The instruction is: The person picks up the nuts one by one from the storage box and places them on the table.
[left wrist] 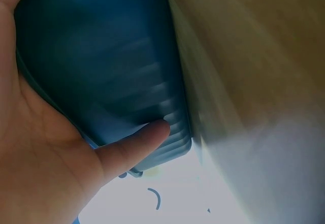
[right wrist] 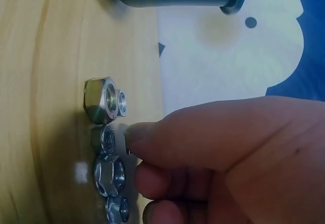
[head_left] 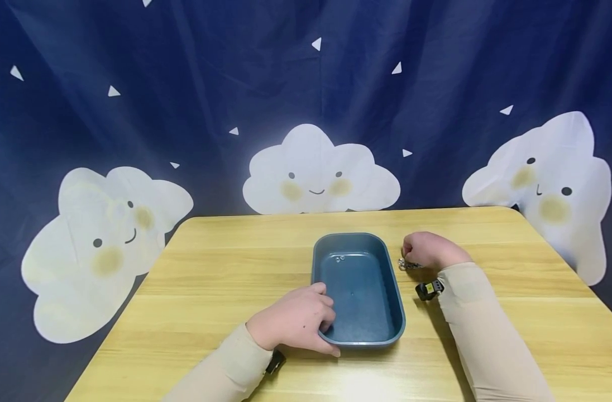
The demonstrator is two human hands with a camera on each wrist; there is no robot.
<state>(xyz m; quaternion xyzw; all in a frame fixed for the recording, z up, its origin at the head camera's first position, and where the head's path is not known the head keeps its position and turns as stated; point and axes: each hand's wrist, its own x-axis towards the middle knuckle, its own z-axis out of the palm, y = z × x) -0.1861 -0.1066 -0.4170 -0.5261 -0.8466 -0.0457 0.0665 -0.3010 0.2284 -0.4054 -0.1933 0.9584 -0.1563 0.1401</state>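
Observation:
My left hand grips the near left corner of a dark blue tray, the fingers bent over the rim to the inside. The left wrist view has the thumb against the ribbed outer wall. Two small nuts lie in the tray's far left part. To the right of the tray, my right hand is down at a group of metal nuts. Its thumb and curled fingers pinch a small nut, mostly hidden, only a dark sliver showing at the thumb tip. Beside them stands a large brassy hex nut with several silver nuts.
The tray stands on a light wooden table with rounded far corners. Behind the table hangs a dark blue curtain printed with smiling clouds and small white triangles. A small black wrist camera sits at the right cuff.

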